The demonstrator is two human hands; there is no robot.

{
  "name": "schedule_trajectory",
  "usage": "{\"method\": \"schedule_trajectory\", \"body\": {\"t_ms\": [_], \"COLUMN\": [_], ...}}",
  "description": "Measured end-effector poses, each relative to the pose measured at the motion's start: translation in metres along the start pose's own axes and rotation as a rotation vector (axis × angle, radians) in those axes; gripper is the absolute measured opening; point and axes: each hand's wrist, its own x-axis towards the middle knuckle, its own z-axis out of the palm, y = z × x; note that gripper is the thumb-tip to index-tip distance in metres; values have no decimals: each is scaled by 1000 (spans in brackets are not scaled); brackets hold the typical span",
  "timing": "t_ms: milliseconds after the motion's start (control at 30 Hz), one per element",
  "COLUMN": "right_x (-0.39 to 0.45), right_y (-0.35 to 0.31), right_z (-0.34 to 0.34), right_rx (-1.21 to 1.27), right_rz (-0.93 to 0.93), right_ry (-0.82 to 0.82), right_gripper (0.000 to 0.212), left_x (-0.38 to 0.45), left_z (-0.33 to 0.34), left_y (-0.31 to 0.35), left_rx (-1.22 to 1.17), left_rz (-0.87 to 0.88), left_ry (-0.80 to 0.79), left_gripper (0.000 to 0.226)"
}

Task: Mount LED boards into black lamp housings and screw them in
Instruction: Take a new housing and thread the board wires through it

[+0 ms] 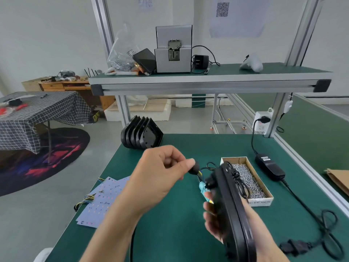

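Observation:
My right hand (236,222) grips a black lamp housing (234,208) on edge above the green table, its thin rim turned toward me. My left hand (160,174) pinches a small black rubber plug (194,168) on the wires that come out of the housing's back. A blue-green piece (203,189) shows beside the housing near my right fingers. Several white LED boards (100,203) with coloured leads lie fanned at the table's left edge. A stack of black housings (141,135) leans at the far left corner.
An open cardboard box of small screws (249,178) sits just right of the held housing. A black power adapter (270,166) and its coiled cable (328,229) run along the right side. A screw feeder machine (173,52) stands on the upper shelf.

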Motion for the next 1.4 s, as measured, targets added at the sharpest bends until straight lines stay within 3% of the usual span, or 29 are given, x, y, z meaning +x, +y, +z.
{"method": "schedule_trajectory", "body": {"t_ms": [33, 133, 300, 400, 467, 533, 667, 933, 1400], "right_x": [-10, 1, -7, -32, -36, -27, -14, -12, -5], "right_y": [-1, 6, -16, -42, -45, -38, -21, -17, 13], "right_z": [19, 20, 36, 80, 112, 135, 143, 131, 116], "right_rx": [-111, -266, -434, -878, -1238, -1416, -1364, -1505, -1396], "right_rz": [136, 54, -385, -799, -932, -973, -995, -979, -983], "right_ry": [-15, 23, 59, -65, -123, -160, -4, 85, 224], "right_gripper": [73, 75, 58, 55, 48, 42, 21, 11, 14], "left_x": [-1, -4, -7, -6, -5, -4, -2, -6, -10], "left_z": [-2, -2, -4, -6, -3, 2, 7, 12, 14], "left_y": [9, 31, 46, 44, 42, 39, 34, 34, 33], "left_rx": [-37, -83, 88, 206, 268, 286, 214, 75, 138], "left_rz": [9, 34, 97, 102, 121, 144, 135, 121, 101], "left_ry": [-1, -31, -44, -86, -93, -75, -19, 3, 5], "left_gripper": [20, 17, 13, 15, 18, 21, 25, 24, 36]}}
